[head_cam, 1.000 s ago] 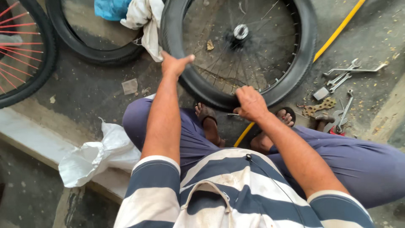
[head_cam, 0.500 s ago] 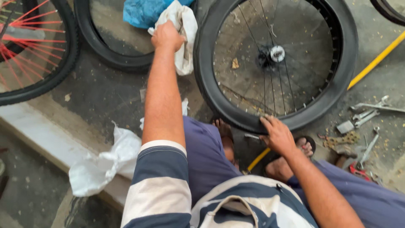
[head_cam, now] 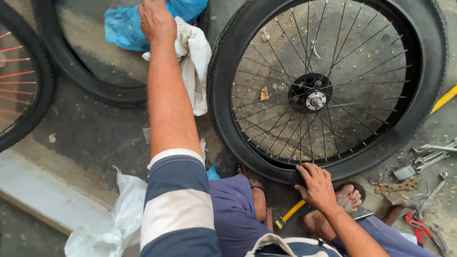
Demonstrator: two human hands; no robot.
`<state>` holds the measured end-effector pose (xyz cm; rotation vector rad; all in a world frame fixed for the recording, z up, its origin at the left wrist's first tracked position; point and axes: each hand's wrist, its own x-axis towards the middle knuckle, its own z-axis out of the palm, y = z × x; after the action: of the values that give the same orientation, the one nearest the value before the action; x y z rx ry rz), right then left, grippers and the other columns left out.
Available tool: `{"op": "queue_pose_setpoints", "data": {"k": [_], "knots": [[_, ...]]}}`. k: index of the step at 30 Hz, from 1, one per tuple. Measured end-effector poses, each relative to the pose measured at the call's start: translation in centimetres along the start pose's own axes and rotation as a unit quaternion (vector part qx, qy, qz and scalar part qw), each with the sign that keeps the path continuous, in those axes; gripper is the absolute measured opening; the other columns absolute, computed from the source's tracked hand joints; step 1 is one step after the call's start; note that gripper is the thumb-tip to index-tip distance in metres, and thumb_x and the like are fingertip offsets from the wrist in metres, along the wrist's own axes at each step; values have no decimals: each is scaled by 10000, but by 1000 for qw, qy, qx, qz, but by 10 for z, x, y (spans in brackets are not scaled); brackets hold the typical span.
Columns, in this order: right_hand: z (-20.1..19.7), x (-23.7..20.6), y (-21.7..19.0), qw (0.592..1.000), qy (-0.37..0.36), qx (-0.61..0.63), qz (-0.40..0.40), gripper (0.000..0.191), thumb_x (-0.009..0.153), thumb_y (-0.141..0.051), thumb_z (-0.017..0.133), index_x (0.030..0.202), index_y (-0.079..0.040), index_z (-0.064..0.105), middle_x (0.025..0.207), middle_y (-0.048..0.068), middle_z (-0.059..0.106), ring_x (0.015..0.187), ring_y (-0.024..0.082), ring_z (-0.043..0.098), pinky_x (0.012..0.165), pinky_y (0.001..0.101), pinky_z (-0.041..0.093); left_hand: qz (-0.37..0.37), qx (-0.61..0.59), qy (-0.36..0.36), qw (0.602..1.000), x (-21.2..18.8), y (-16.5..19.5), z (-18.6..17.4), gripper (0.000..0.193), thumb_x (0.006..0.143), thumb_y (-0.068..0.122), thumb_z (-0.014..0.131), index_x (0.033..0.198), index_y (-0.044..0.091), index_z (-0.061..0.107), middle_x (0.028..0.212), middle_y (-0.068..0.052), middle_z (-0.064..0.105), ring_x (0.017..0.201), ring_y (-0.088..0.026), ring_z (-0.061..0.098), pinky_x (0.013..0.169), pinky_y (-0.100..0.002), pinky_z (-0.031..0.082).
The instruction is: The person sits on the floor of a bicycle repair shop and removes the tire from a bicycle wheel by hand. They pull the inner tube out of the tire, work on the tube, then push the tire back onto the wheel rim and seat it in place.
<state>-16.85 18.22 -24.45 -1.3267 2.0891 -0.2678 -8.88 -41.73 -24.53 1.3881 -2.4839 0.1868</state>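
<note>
At the far left, a wheel with red spokes was cut off by the frame edge, and a loose black tyre lay beside it on the concrete floor. A crumpled white plastic bag was seen at the lower left, by the raised kerb. The left hand was stretched out to the top edge, laid knuckles-up on a white rag next to a blue cloth; whether the rag was gripped cannot be told. To the right, the black-spoked bicycle wheel lay flat on the floor, its tyre grasped at the near edge by the right hand. Wrenches and red-handled pliers were scattered at the far right.
</note>
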Motion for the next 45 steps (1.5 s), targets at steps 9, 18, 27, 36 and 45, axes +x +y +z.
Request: {"op": "queue_pose_setpoints", "data": {"k": [9,18,27,36,45], "knots": [[2,12,10,998,-34,33,33,752,591,-264,881,1274,-145,591,1332,53,569,1306,273,513,1026,469,392,87,34,-81,992,-10,-33,13,113,985,152,636,980,62,703,1018,-155,707,983,-404,637,825,-521,515],[-6,8,0,1000,-25,17,6,785,604,-294,888,1313,-146,584,1380,80,556,1328,284,500,1055,480,376,-90,-314,254,910,-121,-108,-160,179,1163,139,540,1244,-21,553,1114,-164,649,1029,-292,659,975,-435,535],[-4,1,-7,999,-38,-15,10,783,638,-313,886,1336,-152,570,1409,66,535,1345,275,488,1068,473,373,-90,-385,250,884,-93,-103,-234,336,1071,250,689,1266,-10,601,1215,-194,703,1123,-338,692,999,-431,560],[4,7,3,999,-49,-7,21,774,629,-294,885,1327,-156,580,1408,78,521,1335,304,478,1056,485,377,77,-155,-42,984,-5,50,-19,458,825,278,833,1196,69,663,1146,-241,650,884,-466,680,741,-533,540],[-7,22,4,996,-78,36,40,752,605,-275,901,1290,-175,608,1386,75,518,1326,312,465,1042,499,373,60,10,-51,997,11,72,43,44,968,157,652,992,120,656,999,-162,669,820,-394,705,671,-538,558]]}}
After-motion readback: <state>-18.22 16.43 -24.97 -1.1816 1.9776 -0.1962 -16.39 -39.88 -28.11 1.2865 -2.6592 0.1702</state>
